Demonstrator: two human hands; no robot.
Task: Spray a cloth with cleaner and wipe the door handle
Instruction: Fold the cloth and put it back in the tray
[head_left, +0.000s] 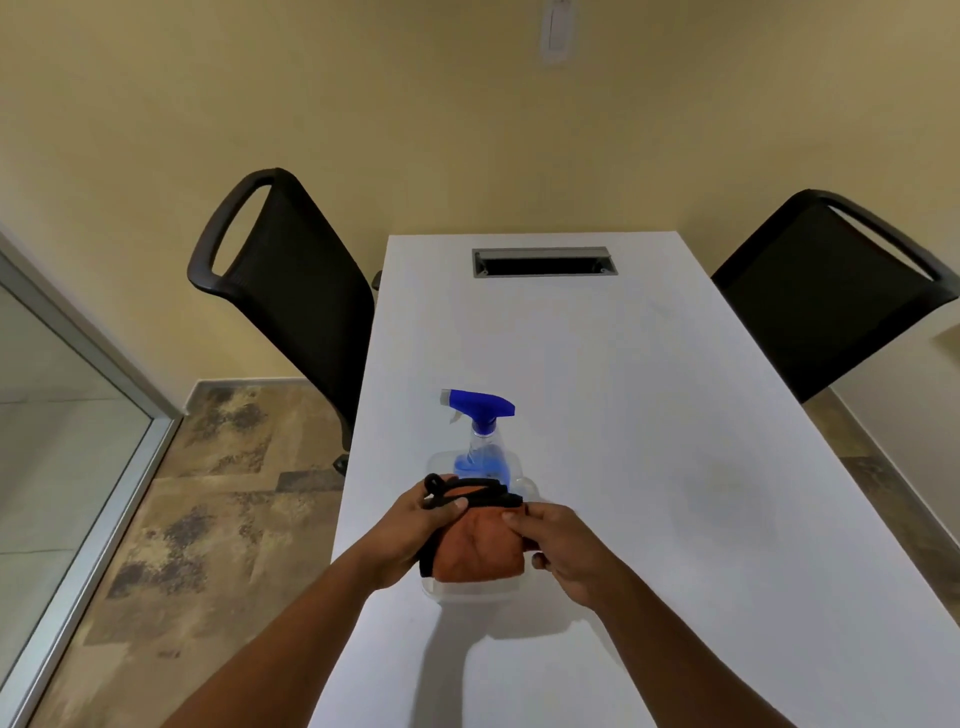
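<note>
Dim warm indoor light, soft shadows on white table (649, 415), wide-angle bending at edges, slight softness

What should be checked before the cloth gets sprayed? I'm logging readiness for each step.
1. Cloth in hand: ok, left hand and right hand both grip the orange cloth.
2. Spray bottle upright, within reach: ok, in the clear tray behind the cloth.
3. A hand free for the trigger: not ok, both hold the cloth.
4. Cleaner in bottle: ok, blue liquid shows.
5. Door handle located: cannot tell, none in view.
</note>
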